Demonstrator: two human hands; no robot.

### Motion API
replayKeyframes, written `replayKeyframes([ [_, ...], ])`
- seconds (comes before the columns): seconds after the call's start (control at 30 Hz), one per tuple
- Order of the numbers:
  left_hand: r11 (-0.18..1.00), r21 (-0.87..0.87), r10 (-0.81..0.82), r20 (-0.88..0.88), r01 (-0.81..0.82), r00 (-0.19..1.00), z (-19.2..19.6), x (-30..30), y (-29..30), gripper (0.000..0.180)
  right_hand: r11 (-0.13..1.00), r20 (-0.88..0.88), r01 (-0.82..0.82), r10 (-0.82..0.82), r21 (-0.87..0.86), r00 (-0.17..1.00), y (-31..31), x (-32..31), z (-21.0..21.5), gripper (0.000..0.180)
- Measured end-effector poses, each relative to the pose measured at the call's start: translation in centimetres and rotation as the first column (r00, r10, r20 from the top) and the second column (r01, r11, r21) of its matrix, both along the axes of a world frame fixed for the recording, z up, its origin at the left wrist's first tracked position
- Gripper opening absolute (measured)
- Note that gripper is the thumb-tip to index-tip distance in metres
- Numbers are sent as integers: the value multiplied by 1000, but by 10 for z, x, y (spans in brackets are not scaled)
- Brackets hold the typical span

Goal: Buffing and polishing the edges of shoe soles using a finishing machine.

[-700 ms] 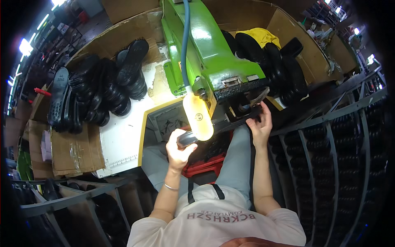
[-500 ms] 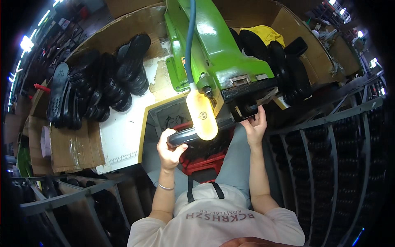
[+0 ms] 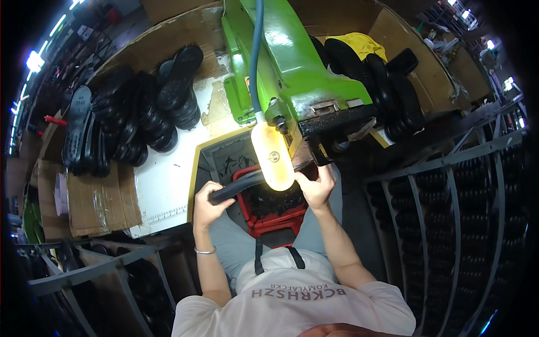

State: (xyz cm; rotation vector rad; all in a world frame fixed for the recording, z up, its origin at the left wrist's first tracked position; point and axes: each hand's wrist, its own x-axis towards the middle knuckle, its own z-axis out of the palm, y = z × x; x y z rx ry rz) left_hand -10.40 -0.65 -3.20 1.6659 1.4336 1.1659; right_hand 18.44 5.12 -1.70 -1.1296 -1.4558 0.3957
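Stretched between my hands is a black shoe sole (image 3: 240,185), seen along its edge, its middle hidden by the bright lamp. My left hand (image 3: 210,204) grips its left end, thumb below and fingers above. At its other end my right hand (image 3: 318,187) closes on the sole just beneath the working head (image 3: 331,146) of the green machine (image 3: 314,73). The glowing lamp (image 3: 273,157) hangs from a blue-grey cable (image 3: 256,62) in front of that head.
Stacks of black soles (image 3: 137,112) stand on the white table (image 3: 160,191) at left. More soles and a yellow cloth (image 3: 359,46) lie in a cardboard box (image 3: 429,84) at right. Below, between my knees, a red bin (image 3: 275,226) holds black scraps. Metal racks (image 3: 426,213) flank me.
Both hands have moved left with the sole, the right one clearly away from the machine head's right side. The sole's left end now sits lower and further left.
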Motion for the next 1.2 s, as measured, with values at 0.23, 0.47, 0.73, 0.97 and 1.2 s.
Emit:
replayKeyframes([
  [0.23,938,345,112,-214,-33,970,15,116,37,18,963,228,17,-81,271,970,-5,-7,-2,69],
  [0.47,985,101,90,371,-136,924,-33,149,37,26,988,83,-14,2,152,997,-2,1,-35,68],
  [0.73,984,-75,161,747,-160,645,-44,195,30,31,574,-935,-746,-115,-337,335,-22,43,-126,76],
  [0.97,972,7,177,636,-236,751,-74,185,37,36,795,-775,-370,-189,-481,603,-20,60,-109,52],
  [1.2,988,107,16,648,-112,762,-24,162,33,45,910,-654,-202,-93,-361,750,2,88,-82,57],
])
